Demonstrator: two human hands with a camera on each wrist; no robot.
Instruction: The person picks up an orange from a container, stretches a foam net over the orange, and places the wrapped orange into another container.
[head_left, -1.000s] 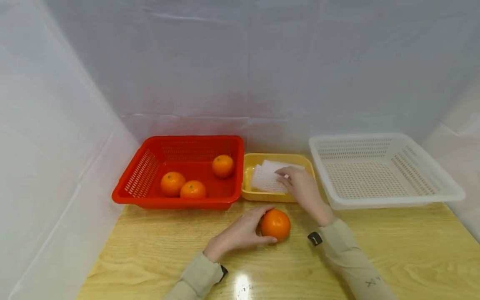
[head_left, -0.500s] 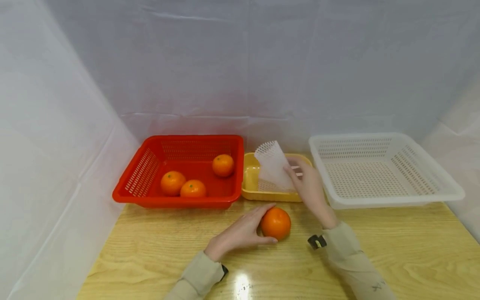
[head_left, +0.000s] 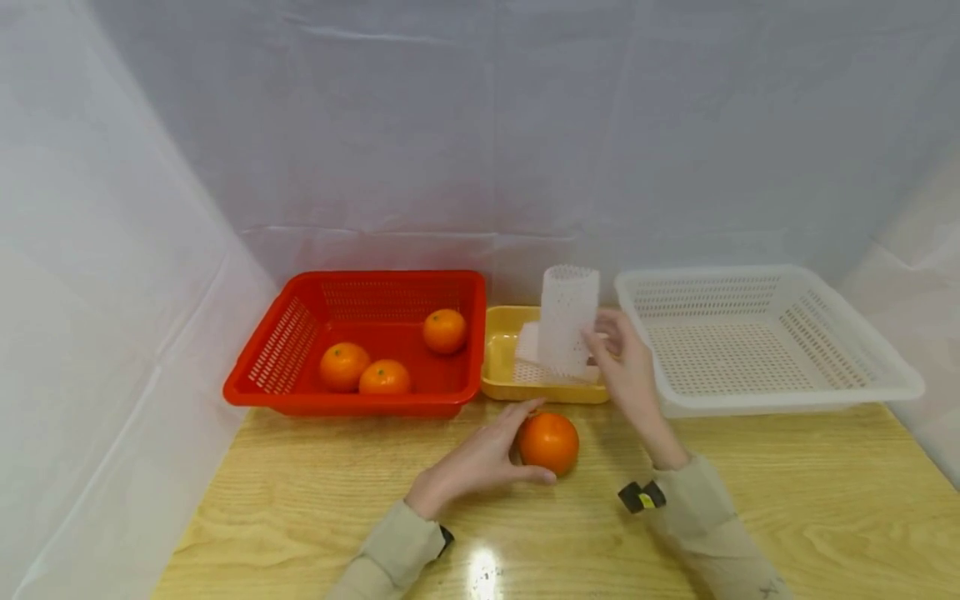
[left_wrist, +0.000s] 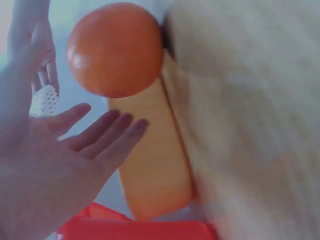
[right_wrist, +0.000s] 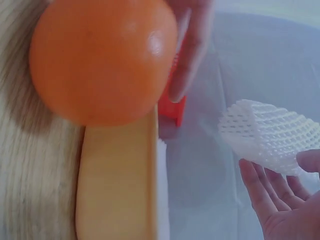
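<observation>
On the table, an orange (head_left: 550,444) rests in front of the yellow tray (head_left: 498,392). My left hand (head_left: 480,460) lies beside it, thumb and fingers spread loosely about its left side. The left wrist view shows these fingers (left_wrist: 102,132) relaxed and nearly straight, with the orange beyond them; whether they touch it is hard to tell. Over the tray, my right hand (head_left: 632,371) pinches a white foam fruit net (head_left: 567,321) at its lower right side, its meshed mouth upward. More white foam nets (head_left: 527,350) lie in the tray, partly hidden behind the held one.
To the left stands a red basket (head_left: 300,398) containing three oranges (head_left: 385,377). At the right is a white perforated basket (head_left: 742,358). The yellow tray sits between both baskets, and white sheeting (head_left: 555,142) rises behind them.
My right hand has picked a foam net out of the yellow tray, raised it and turned it upright. My left hand and the orange have stayed nearly in place.
</observation>
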